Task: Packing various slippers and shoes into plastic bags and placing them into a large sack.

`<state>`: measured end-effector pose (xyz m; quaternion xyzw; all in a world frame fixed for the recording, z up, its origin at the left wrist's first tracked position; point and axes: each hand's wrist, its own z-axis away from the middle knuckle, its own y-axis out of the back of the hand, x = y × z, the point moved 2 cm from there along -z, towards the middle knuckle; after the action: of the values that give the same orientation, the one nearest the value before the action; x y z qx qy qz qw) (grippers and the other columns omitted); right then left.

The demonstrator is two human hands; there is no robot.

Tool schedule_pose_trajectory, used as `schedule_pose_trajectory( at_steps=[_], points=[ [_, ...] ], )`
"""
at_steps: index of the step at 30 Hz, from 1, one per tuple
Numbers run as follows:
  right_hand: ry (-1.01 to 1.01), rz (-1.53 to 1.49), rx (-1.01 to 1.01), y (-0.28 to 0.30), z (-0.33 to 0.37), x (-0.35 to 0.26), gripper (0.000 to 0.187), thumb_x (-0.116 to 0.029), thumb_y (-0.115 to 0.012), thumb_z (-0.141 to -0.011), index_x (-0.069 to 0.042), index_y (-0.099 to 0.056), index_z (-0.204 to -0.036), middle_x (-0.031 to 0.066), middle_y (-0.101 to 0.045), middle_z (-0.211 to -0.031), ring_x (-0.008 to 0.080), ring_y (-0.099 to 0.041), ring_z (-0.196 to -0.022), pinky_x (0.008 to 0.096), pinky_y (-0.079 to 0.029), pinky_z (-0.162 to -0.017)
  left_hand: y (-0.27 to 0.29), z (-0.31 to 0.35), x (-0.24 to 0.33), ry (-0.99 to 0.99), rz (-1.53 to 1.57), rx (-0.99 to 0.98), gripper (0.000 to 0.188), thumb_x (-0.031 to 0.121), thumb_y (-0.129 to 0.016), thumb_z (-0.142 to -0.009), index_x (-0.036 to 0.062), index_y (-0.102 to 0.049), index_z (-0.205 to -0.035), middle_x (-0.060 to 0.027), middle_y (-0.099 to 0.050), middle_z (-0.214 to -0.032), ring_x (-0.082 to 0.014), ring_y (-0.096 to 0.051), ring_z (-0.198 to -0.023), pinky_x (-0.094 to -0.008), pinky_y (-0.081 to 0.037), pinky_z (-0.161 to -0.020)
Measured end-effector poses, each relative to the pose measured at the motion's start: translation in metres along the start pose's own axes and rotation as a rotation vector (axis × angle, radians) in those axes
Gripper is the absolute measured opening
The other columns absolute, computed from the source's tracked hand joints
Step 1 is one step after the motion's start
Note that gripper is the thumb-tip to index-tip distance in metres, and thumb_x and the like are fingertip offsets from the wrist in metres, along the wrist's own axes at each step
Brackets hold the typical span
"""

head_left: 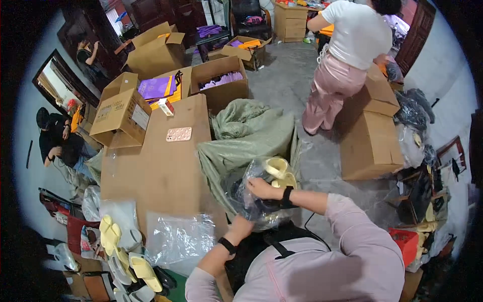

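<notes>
My right hand pinches the edge of a clear plastic bag above the lap, fingers closed. My left hand is at the bag's lower left side; its fingers are bent and partly hidden by shine and blur. Two pale yellow clogs or slippers, the upper one and the lower one, lie at the bag's right side, beyond my right hand. Whether they are inside the bag I cannot tell. A green woven sack bulges open just behind.
A cardboard-covered table on the left bears a phone, a small box, a carton and flat clear bags. Yellow and grey slippers stand front left. Cartons line the right; a co-worker stands there.
</notes>
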<state>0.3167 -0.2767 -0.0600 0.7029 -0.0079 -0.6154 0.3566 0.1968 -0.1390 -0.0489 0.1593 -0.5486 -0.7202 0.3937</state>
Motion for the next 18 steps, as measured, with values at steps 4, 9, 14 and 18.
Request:
schedule_pose_trajectory(
  at_steps=[4, 9, 14, 18],
  points=[
    [0.044, 0.085, 0.119, -0.028, -0.019, 0.015, 0.02, -0.018, -0.044, -0.086, 0.002, -0.048, -0.089, 0.0267, -0.055, -0.079, 0.0445, -0.054, -0.079, 0.047, -0.042, -0.067, 0.038, 0.007, 0.008, -0.102, 0.207, 0.122, 0.025, 0.008, -0.059, -0.071, 0.0106, -0.06, -0.095, -0.0099, -0.063, -0.075, -0.0277, -0.061, -0.077, -0.0398, -0.043, -0.073],
    [-0.04, 0.299, -0.29, -0.12, -0.018, 0.06, 0.019, -0.015, -0.049, -0.08, 0.001, -0.053, -0.089, 0.0267, -0.06, -0.088, 0.0413, -0.059, -0.083, 0.0482, -0.045, -0.07, 0.074, 0.034, 0.021, -0.12, 0.271, 0.259, 0.029, 0.001, -0.062, -0.063, 0.0078, -0.058, -0.091, -0.0052, -0.058, -0.078, -0.0235, -0.053, -0.082, -0.035, -0.037, -0.079],
    [0.081, 0.363, -0.972, -0.199, 0.01, 0.215, 0.035, -0.023, -0.059, -0.076, -0.001, -0.059, -0.103, 0.0177, -0.063, -0.097, 0.027, -0.06, -0.085, 0.0371, -0.046, -0.073, 0.082, 0.009, 0.032, -0.221, 0.327, 0.395, 0.033, 0.002, -0.06, -0.062, 0.0068, -0.057, -0.094, -0.007, -0.056, -0.08, -0.0258, -0.051, -0.085, -0.0363, -0.037, -0.08],
    [0.067, 0.026, -1.351, -0.193, 0.027, 0.127, 0.041, -0.034, -0.055, -0.081, -0.003, -0.06, -0.106, 0.0092, -0.062, -0.095, 0.0208, -0.054, -0.08, 0.0316, -0.043, -0.073, 0.061, 0.049, 0.02, -0.058, 0.424, 0.421, 0.029, 0.004, -0.059, -0.065, 0.005, -0.057, -0.094, -0.0088, -0.057, -0.082, -0.0277, -0.051, -0.085, -0.0365, -0.037, -0.084]
  ],
)
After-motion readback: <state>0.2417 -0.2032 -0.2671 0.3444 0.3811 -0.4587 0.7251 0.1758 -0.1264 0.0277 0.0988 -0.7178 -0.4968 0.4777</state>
